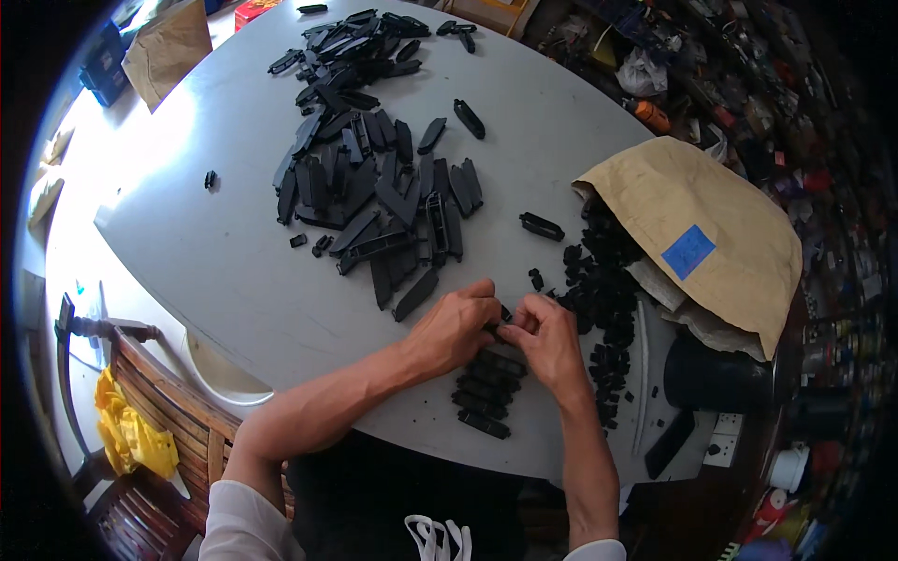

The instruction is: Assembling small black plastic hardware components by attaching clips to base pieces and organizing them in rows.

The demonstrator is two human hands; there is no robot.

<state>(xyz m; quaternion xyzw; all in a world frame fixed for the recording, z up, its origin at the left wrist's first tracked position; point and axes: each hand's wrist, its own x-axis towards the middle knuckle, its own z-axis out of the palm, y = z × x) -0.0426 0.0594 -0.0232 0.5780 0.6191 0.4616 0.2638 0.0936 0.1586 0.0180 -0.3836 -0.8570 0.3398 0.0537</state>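
Observation:
Both hands meet over the near middle of the white table. My left hand point(456, 324) is closed round a small black plastic part point(505, 314), mostly hidden by the fingers. From the other side my right hand point(544, 338) pinches at the same part with thumb and forefinger. Just below the hands, several long black plastic pieces point(484, 391) lie side by side in a short column. A large heap of long black plastic housings point(360, 182) spreads beyond my left hand. To the right of my right hand lies a pile of small black clips point(599, 280).
A brown paper bag point(702, 215) with a blue label lies open at the right. Near it are a pale thin rod point(641, 374), a black cylindrical container point(716, 374) and a dark flat object point(671, 443). A wooden chair point(168, 411) with a yellow bag point(131, 430) stands at left.

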